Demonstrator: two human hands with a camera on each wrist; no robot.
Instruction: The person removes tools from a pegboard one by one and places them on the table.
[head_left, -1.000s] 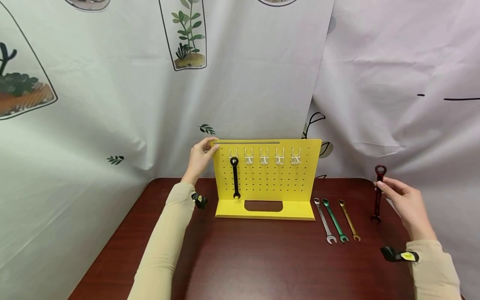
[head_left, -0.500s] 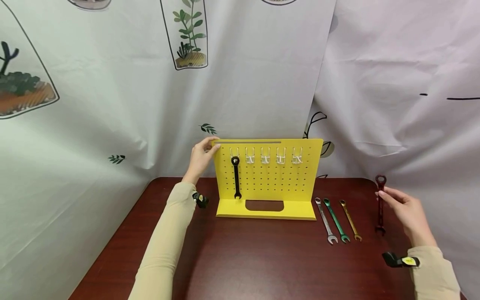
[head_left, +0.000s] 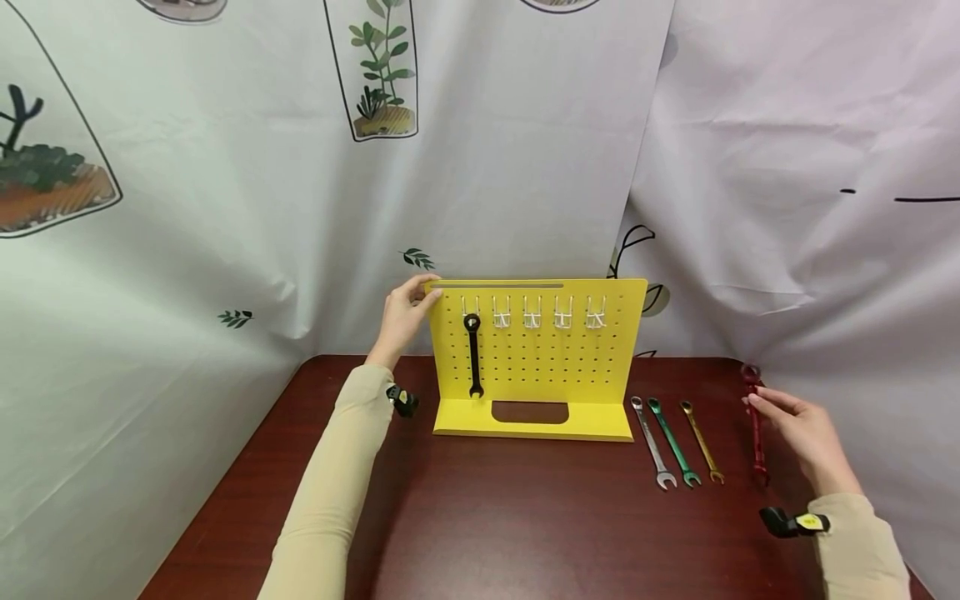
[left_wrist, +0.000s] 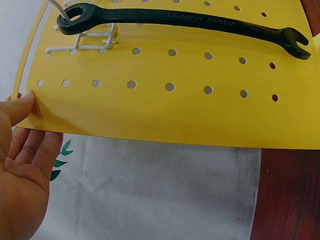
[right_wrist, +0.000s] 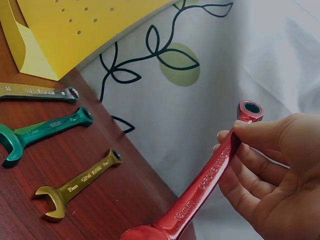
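Note:
My left hand (head_left: 405, 317) pinches the upper left corner of a yellow pegboard (head_left: 540, 358), thumb in front and fingers behind. A black combination wrench (head_left: 474, 354) hangs by its ring end from the leftmost white hook of the board. At the right side of the table, my right hand (head_left: 802, 433) pinches a red combination wrench (right_wrist: 205, 182) near its ring end, thumb against the fingers, with the open end pointing down. Left of that hand lie a silver wrench (head_left: 652, 443), a green wrench (head_left: 673, 442) and a gold wrench (head_left: 702, 442), side by side on the table.
Several white hooks (head_left: 532, 312) along the board's upper part carry nothing. The board's base (head_left: 465, 423) stands near the back of the dark red table (head_left: 540, 517). A white cloth (head_left: 517, 167) with plant drawings hangs behind and beside the table.
My right hand has lowered the red wrench toward the table, and its ring end has tipped slightly left. The left hand keeps its hold on the board's corner.

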